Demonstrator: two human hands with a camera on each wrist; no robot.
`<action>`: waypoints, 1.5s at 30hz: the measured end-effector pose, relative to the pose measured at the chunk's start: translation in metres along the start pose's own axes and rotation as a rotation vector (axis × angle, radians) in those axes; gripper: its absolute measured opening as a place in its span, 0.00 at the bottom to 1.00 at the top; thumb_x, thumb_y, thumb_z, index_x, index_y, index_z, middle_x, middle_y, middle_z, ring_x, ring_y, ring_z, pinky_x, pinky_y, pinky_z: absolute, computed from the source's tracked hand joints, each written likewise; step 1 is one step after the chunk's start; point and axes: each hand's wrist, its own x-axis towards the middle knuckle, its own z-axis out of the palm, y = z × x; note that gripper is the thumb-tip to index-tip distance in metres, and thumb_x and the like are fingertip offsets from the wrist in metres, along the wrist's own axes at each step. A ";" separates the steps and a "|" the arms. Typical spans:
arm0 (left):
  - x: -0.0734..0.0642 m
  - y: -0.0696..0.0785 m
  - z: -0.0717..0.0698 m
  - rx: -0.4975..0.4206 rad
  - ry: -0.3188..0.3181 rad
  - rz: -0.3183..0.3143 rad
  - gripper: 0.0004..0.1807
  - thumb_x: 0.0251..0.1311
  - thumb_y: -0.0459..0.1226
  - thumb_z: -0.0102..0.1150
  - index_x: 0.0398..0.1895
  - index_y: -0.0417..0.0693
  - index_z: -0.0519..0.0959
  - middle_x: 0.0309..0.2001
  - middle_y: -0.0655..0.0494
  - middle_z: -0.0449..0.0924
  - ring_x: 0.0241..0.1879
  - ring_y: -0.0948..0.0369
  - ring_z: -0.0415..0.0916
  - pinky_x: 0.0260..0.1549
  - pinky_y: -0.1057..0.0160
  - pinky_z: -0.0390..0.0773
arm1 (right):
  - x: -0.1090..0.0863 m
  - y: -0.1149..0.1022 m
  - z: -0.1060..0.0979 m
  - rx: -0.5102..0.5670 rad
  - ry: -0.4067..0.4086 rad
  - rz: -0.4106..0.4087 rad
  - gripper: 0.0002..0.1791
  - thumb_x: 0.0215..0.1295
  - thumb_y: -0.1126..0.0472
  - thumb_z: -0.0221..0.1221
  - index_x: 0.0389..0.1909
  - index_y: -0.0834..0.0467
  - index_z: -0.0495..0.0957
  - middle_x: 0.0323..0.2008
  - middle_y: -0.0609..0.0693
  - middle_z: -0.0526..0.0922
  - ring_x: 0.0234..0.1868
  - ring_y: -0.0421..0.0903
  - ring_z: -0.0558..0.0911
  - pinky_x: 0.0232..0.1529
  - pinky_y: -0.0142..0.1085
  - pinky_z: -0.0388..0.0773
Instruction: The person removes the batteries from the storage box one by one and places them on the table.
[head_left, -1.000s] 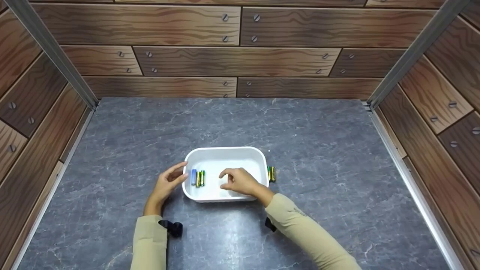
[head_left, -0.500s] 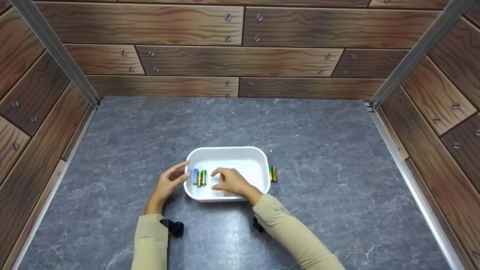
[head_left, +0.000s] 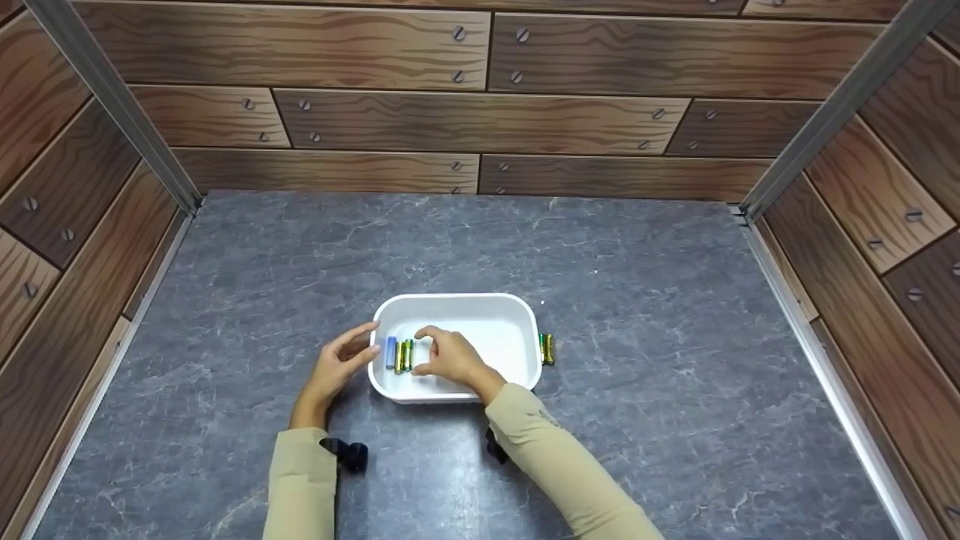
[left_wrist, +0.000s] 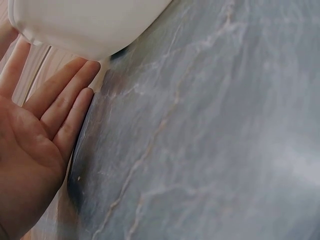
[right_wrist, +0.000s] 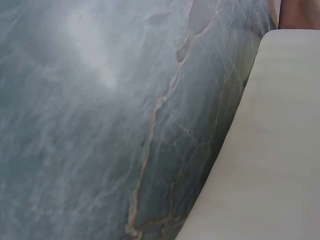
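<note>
A white plastic tub (head_left: 495, 307) stands on the dark marbled table. Inside, near its left end, a blue battery (head_left: 391, 352) lies alongside two thinner green-and-gold batteries (head_left: 403, 356). My left hand (head_left: 335, 369) rests at the tub's left rim, thumb and index fingertips right at the edge. In the left wrist view its other fingers (left_wrist: 65, 107) extend fairly straight below the tub's side. Over the tub, my right hand (head_left: 452, 358) has thumb and index finger apart, just right of the batteries, with nothing visible between them. The right wrist view shows only the tub's outer wall (right_wrist: 270, 140) beside the table.
Two more green-and-gold batteries (head_left: 547, 349) lie on the table (head_left: 675, 360) against the tub's right side. A tiny white speck (head_left: 542, 302) sits behind them. Wood-patterned walls (head_left: 390, 120) with grey metal corner posts (head_left: 120, 105) enclose the back and sides.
My right hand has moved left inside the tub, toward the batteries there, with thumb and index finger still apart. My left hand has stayed at the rim, and the batteries have not moved.
</note>
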 end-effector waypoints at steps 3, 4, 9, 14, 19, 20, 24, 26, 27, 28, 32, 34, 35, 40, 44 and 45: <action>0.000 0.000 0.000 0.009 -0.004 0.001 0.24 0.60 0.26 0.60 0.62 0.36 0.73 0.56 0.31 0.77 0.50 0.59 0.81 0.44 0.72 0.79 | 0.003 0.000 0.001 -0.014 0.005 0.021 0.33 0.47 0.57 0.74 0.57 0.59 0.75 0.22 0.43 0.71 0.22 0.36 0.65 0.26 0.25 0.60; 0.000 0.000 -0.001 0.008 -0.005 0.001 0.25 0.60 0.26 0.60 0.62 0.36 0.73 0.56 0.31 0.77 0.50 0.59 0.81 0.44 0.72 0.79 | 0.004 0.000 0.002 -0.018 0.003 0.031 0.34 0.47 0.57 0.74 0.57 0.58 0.75 0.23 0.44 0.71 0.22 0.36 0.65 0.26 0.26 0.60; 0.000 0.000 -0.001 0.011 -0.014 0.001 0.25 0.60 0.27 0.60 0.62 0.37 0.73 0.56 0.31 0.77 0.49 0.62 0.81 0.45 0.72 0.79 | 0.008 0.001 0.005 -0.035 -0.016 0.062 0.37 0.45 0.55 0.75 0.59 0.57 0.74 0.25 0.46 0.74 0.24 0.38 0.66 0.26 0.27 0.60; 0.000 0.000 -0.001 -0.008 -0.017 0.008 0.25 0.60 0.26 0.59 0.62 0.36 0.73 0.56 0.30 0.77 0.46 0.67 0.81 0.45 0.72 0.79 | 0.009 0.000 0.009 -0.074 -0.029 0.063 0.39 0.44 0.54 0.76 0.61 0.55 0.74 0.31 0.53 0.81 0.28 0.40 0.71 0.31 0.30 0.68; -0.001 0.000 -0.001 -0.020 -0.005 0.013 0.24 0.59 0.25 0.59 0.61 0.34 0.73 0.57 0.30 0.77 0.45 0.69 0.81 0.45 0.72 0.79 | 0.009 -0.005 0.013 -0.109 -0.034 0.064 0.40 0.44 0.53 0.76 0.62 0.54 0.73 0.45 0.58 0.86 0.46 0.53 0.83 0.51 0.43 0.78; -0.002 0.000 -0.001 -0.013 -0.007 0.013 0.25 0.59 0.25 0.59 0.61 0.35 0.73 0.57 0.31 0.77 0.45 0.69 0.81 0.45 0.72 0.79 | 0.009 -0.006 0.013 -0.115 -0.035 0.068 0.40 0.44 0.53 0.75 0.62 0.54 0.73 0.48 0.58 0.86 0.50 0.55 0.83 0.54 0.44 0.78; -0.002 0.000 -0.001 -0.001 -0.017 -0.002 0.25 0.60 0.26 0.59 0.62 0.36 0.73 0.56 0.31 0.77 0.44 0.70 0.80 0.45 0.71 0.78 | 0.009 -0.008 0.015 -0.146 -0.036 0.090 0.39 0.47 0.52 0.74 0.63 0.52 0.72 0.56 0.56 0.82 0.57 0.56 0.80 0.59 0.46 0.76; -0.002 -0.001 -0.001 0.004 -0.019 -0.007 0.25 0.60 0.27 0.59 0.63 0.37 0.73 0.56 0.31 0.77 0.44 0.70 0.80 0.45 0.71 0.78 | 0.010 -0.009 0.016 -0.148 -0.038 0.103 0.39 0.47 0.52 0.74 0.63 0.52 0.72 0.57 0.56 0.82 0.58 0.57 0.80 0.59 0.47 0.75; -0.001 0.000 -0.001 -0.001 -0.017 -0.011 0.25 0.60 0.27 0.59 0.62 0.37 0.73 0.56 0.31 0.77 0.44 0.71 0.80 0.45 0.72 0.78 | 0.010 -0.010 0.016 -0.150 -0.036 0.106 0.38 0.48 0.51 0.74 0.63 0.51 0.73 0.57 0.55 0.82 0.58 0.56 0.80 0.59 0.47 0.75; -0.001 0.000 -0.001 -0.002 -0.017 -0.012 0.25 0.60 0.27 0.59 0.62 0.37 0.73 0.57 0.31 0.77 0.44 0.71 0.80 0.45 0.72 0.78 | 0.010 -0.010 0.016 -0.153 -0.034 0.108 0.38 0.48 0.51 0.74 0.62 0.51 0.73 0.57 0.55 0.82 0.57 0.56 0.80 0.58 0.47 0.76; 0.000 -0.001 -0.001 -0.005 -0.016 -0.007 0.25 0.60 0.26 0.59 0.62 0.36 0.73 0.56 0.31 0.77 0.44 0.71 0.80 0.45 0.72 0.78 | 0.010 -0.011 0.017 -0.165 -0.019 0.110 0.36 0.49 0.52 0.73 0.61 0.51 0.74 0.55 0.55 0.83 0.56 0.56 0.81 0.56 0.48 0.77; 0.000 0.000 -0.001 -0.002 -0.014 -0.002 0.24 0.60 0.26 0.59 0.62 0.36 0.73 0.56 0.31 0.77 0.44 0.71 0.80 0.45 0.72 0.78 | 0.010 -0.011 0.017 -0.171 -0.010 0.106 0.35 0.49 0.52 0.73 0.60 0.52 0.74 0.54 0.55 0.84 0.55 0.56 0.81 0.55 0.48 0.77; 0.000 0.000 -0.001 -0.002 -0.012 -0.001 0.24 0.60 0.26 0.59 0.62 0.36 0.73 0.56 0.31 0.77 0.44 0.71 0.80 0.45 0.72 0.78 | 0.010 -0.011 0.016 -0.172 -0.008 0.104 0.34 0.50 0.52 0.73 0.60 0.52 0.74 0.53 0.55 0.84 0.54 0.56 0.82 0.55 0.48 0.77; 0.000 0.000 -0.001 0.000 -0.007 0.011 0.24 0.60 0.26 0.59 0.61 0.35 0.73 0.57 0.31 0.77 0.45 0.71 0.80 0.45 0.73 0.78 | 0.010 -0.010 0.015 -0.164 0.001 0.092 0.32 0.49 0.53 0.73 0.57 0.53 0.76 0.47 0.56 0.86 0.49 0.54 0.83 0.50 0.46 0.78; 0.001 -0.001 -0.001 0.000 -0.003 0.019 0.24 0.60 0.26 0.59 0.61 0.35 0.73 0.57 0.32 0.77 0.45 0.69 0.80 0.45 0.73 0.78 | 0.011 -0.008 0.012 -0.133 0.000 0.086 0.32 0.47 0.53 0.74 0.55 0.54 0.77 0.32 0.52 0.83 0.33 0.45 0.78 0.34 0.36 0.73; 0.001 -0.001 -0.001 -0.001 -0.002 0.017 0.24 0.60 0.26 0.59 0.61 0.35 0.73 0.57 0.32 0.77 0.46 0.68 0.80 0.45 0.73 0.78 | 0.011 -0.008 0.011 -0.123 -0.002 0.085 0.32 0.47 0.53 0.74 0.55 0.54 0.77 0.29 0.51 0.81 0.29 0.43 0.74 0.31 0.34 0.70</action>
